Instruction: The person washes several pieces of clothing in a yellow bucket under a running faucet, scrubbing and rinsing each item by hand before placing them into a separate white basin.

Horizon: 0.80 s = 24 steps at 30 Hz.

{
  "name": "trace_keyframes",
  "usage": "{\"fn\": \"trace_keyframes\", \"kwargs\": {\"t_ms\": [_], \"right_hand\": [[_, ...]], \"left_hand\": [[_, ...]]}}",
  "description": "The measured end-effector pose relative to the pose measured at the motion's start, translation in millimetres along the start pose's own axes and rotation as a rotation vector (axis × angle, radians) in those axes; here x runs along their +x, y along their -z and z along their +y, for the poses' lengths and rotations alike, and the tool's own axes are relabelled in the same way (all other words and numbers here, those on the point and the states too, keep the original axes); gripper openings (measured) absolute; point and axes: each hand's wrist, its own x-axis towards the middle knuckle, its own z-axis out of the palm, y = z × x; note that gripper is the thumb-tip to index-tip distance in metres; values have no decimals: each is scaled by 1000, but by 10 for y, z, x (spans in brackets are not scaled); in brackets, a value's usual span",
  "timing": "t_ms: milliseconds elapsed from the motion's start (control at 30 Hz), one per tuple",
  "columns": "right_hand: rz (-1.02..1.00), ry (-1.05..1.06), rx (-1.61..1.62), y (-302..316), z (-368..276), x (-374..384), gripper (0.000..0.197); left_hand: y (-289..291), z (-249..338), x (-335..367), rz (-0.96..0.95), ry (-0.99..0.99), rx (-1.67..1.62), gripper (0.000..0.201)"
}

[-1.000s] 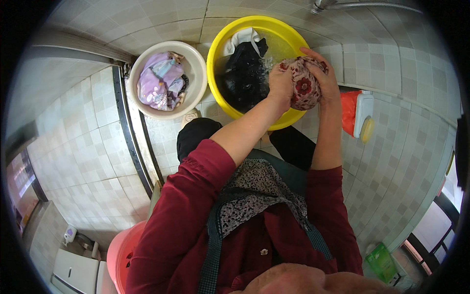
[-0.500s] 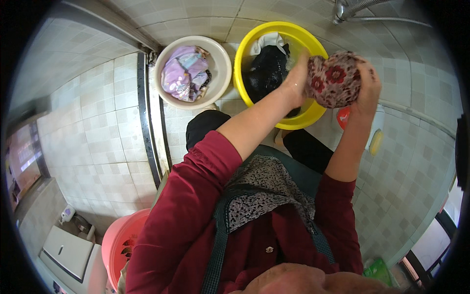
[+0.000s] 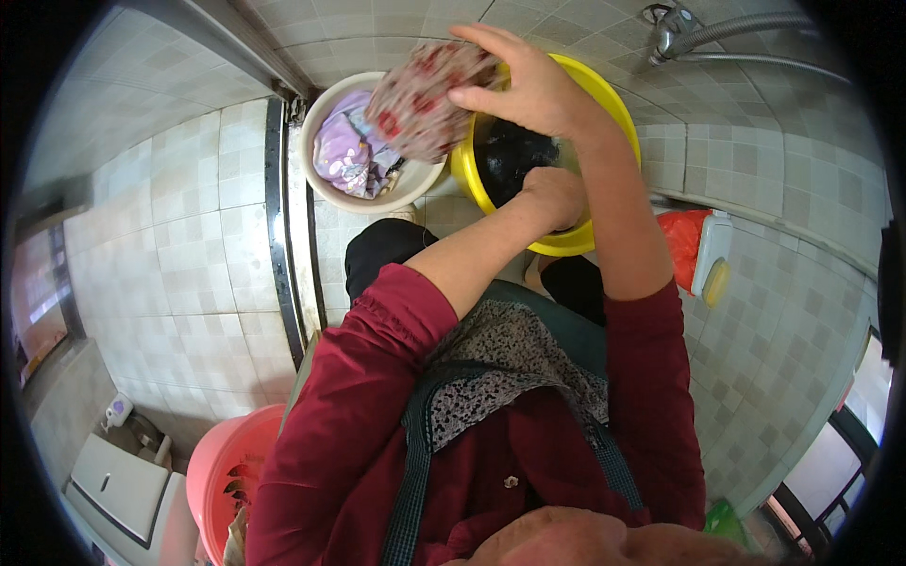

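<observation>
A flowered red-and-grey cloth, blurred by motion, hangs in the air over the inner sides of the two basins. My right hand is beside it, fingers and thumb spread, the thumb tip against the cloth's edge. Inside the yellow basin lies a wet black cloth. My left hand is down on that cloth, closed, its fingertips hidden. To the left, the cream basin holds a lilac patterned garment, partly covered by the flowered cloth.
A shower hose and tap are on the wall at far right. Near the right wall sit a red bag and a yellow-ended white object. A pink tub stands at lower left, beside a white lidded bin.
The flowered cloth, held between both hands over the yellow basin's right side, has moved left toward the cream basin. My right hand has opened and swung left; my left hand has dropped into the yellow basin.
</observation>
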Motion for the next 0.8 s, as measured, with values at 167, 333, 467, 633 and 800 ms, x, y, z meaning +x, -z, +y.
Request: {"fn": "trace_keyframes", "kwargs": {"t_ms": [167, 333, 467, 633, 800], "right_hand": [[-10, -221, 67, 313, 706, -245, 48], [-151, -377, -180, 181, 1856, -413, 38], [-43, -145, -319, -376, 2173, -382, 36], [-449, -589, -408, -445, 2242, -655, 36], [-515, -741, -405, -517, 2703, -1660, 34]], "left_hand": [[230, -40, 36, -118, 111, 68, 30], [293, -69, 66, -114, 95, 75, 29], [267, -96, 141, -227, 133, 167, 29], [282, -98, 127, -260, 179, 205, 29], [202, -28, 170, -261, 141, 211, 31]]}}
